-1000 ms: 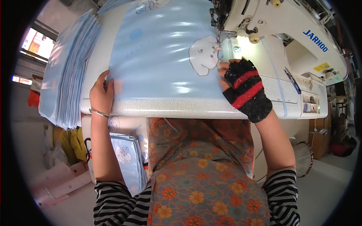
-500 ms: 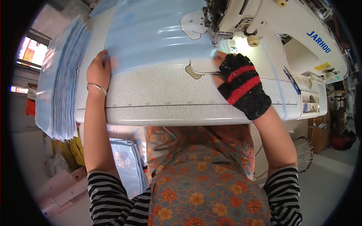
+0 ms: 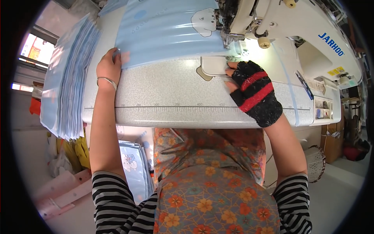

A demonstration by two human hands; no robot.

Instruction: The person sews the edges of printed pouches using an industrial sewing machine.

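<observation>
A glossy light-blue sheet (image 3: 156,35) with a white cartoon dog print lies on the sewing machine table, its right edge under the machine's needle and presser foot (image 3: 230,37). Bare, with a bracelet at the wrist, my left hand (image 3: 108,67) pinches the sheet's near left corner between thumb and fingers. A black fingerless glove with red stripes covers my right hand (image 3: 255,93). Its fingers are apart, resting by the metal needle plate (image 3: 214,65), just short of the sheet's near edge, and nothing shows in them.
The white sewing machine (image 3: 311,35) stands at the right. A tall stack of folded blue sheets (image 3: 70,82) hangs over the table's left edge. Blue scissors-like snips (image 3: 305,85) and a small parts tray (image 3: 322,109) lie at the right. More printed pieces (image 3: 134,167) sit below the table.
The sheet has slid away from me under the presser foot, my left hand moving along with it. My right fingers have come off its near edge.
</observation>
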